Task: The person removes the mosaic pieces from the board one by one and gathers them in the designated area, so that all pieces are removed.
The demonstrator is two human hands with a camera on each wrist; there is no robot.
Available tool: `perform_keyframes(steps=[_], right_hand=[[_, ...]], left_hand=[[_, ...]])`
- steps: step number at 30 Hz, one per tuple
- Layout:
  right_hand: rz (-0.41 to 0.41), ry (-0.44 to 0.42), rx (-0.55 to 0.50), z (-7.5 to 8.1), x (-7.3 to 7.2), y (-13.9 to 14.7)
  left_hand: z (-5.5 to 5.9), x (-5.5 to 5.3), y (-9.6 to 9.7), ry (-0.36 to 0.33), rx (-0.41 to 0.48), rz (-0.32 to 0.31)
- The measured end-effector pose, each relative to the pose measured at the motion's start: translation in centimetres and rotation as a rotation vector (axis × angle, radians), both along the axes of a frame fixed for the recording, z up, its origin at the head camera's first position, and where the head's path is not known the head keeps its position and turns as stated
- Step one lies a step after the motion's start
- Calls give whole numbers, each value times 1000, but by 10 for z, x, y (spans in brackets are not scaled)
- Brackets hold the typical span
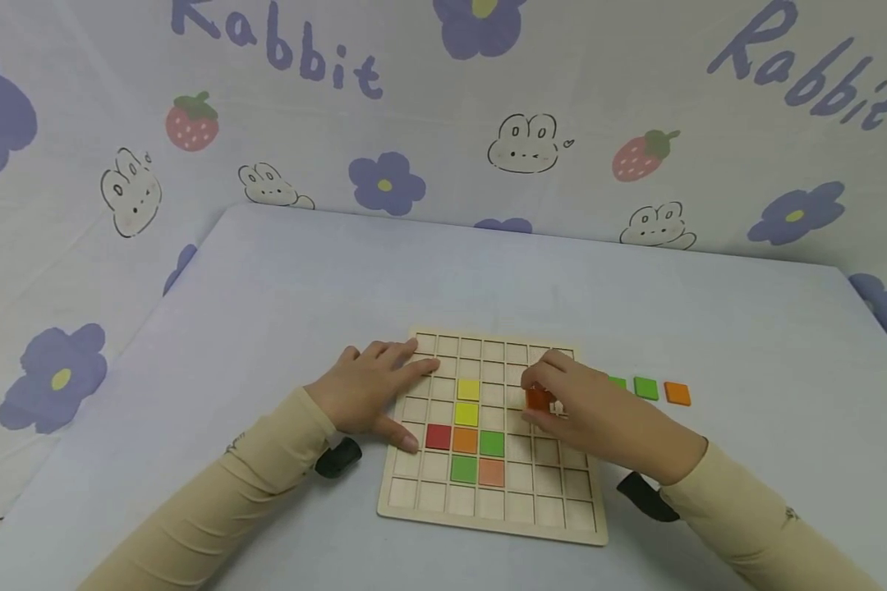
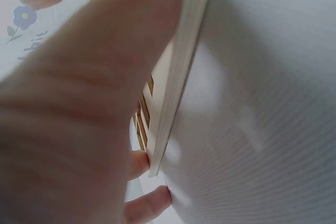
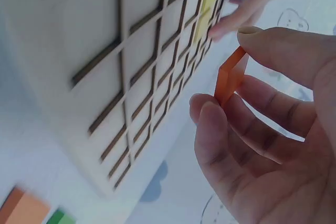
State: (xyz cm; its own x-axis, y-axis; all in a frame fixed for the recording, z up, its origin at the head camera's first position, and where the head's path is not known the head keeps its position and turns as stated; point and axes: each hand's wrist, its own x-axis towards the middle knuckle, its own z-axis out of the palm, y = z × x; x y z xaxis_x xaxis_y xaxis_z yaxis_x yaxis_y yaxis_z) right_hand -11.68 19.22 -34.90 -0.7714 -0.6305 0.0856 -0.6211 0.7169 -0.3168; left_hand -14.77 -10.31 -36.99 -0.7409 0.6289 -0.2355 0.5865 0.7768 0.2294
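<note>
- Two hands work at a wooden grid board [image 1: 491, 525] in the head view: the left hand [image 1: 369, 394] lies over its left edge with fingers and thumb stretched out, while the right hand [image 1: 587, 406] pinches a translucent orange piece [image 1: 537, 400] above the right part of the grid.
- Also in the head view, seven tiles sit in the grid: two yellow tiles [image 1: 466, 414] one below the other, then a row of a red tile [image 1: 438, 436], an orange tile [image 1: 464, 441] and a green tile [image 1: 491, 444], with another green one and a salmon tile [image 1: 491, 472] in the row beneath.
- To the right of the board, two green tiles and one orange one lie in a row on the white table [image 1: 340, 279], the nearest green partly hidden by the right hand.
- In the left wrist view, the left hand fills much of the picture, blurred, with two fingertips near the board's edge; a bit of orange shows at the right hand, top left.
- In the right wrist view, thumb and fingertips grip the orange piece, tilted and apart from the board; two blurred tiles, one orange and one green, show at bottom left.
</note>
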Motion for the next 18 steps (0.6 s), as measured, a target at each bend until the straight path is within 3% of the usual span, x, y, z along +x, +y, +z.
perform_keyframes(steps=[10, 16, 18], right_hand=[[-82, 16, 3, 3, 9, 53], [-136, 73, 42, -6, 12, 88], [-167, 58, 71, -10, 12, 98]], left_hand=[[3, 1, 1, 21, -13, -10], [4, 1, 1, 20, -5, -10], [4, 1, 2, 17, -5, -9]])
